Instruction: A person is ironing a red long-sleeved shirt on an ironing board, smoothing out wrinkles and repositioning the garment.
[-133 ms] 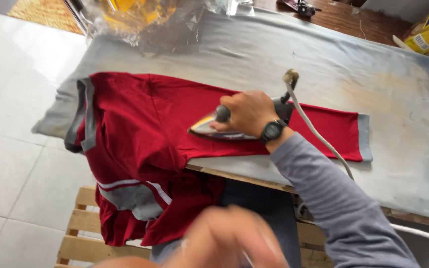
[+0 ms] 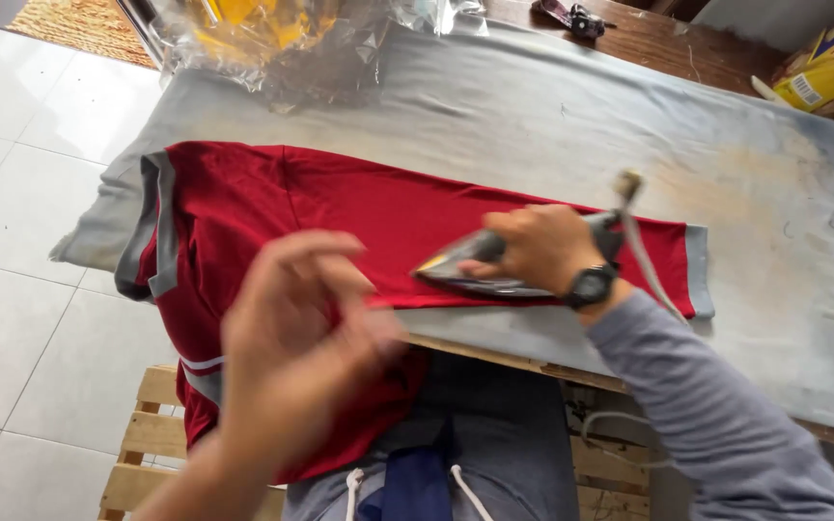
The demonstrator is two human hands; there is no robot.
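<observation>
A red shirt (image 2: 340,207) with grey trim lies across the padded grey ironing table (image 2: 552,125), its lower part hanging over the near edge. My right hand (image 2: 542,246), with a black watch on the wrist, grips the handle of an iron (image 2: 456,265) that rests on the shirt's right sleeve. A white cord (image 2: 644,256) runs from the iron's back end. My left hand (image 2: 291,338) is raised in front of the camera, blurred, fingers apart and holding nothing, above the hanging part of the shirt.
Crumpled clear plastic wrap with something yellow inside (image 2: 263,39) lies at the table's far left. A yellow package (image 2: 827,72) sits at the far right corner. A wooden slatted stool (image 2: 147,434) stands on the white tiled floor (image 2: 21,241) below.
My left hand has risen higher into view toward the shirt. The iron and right hand stay in about the same place on the sleeve.
</observation>
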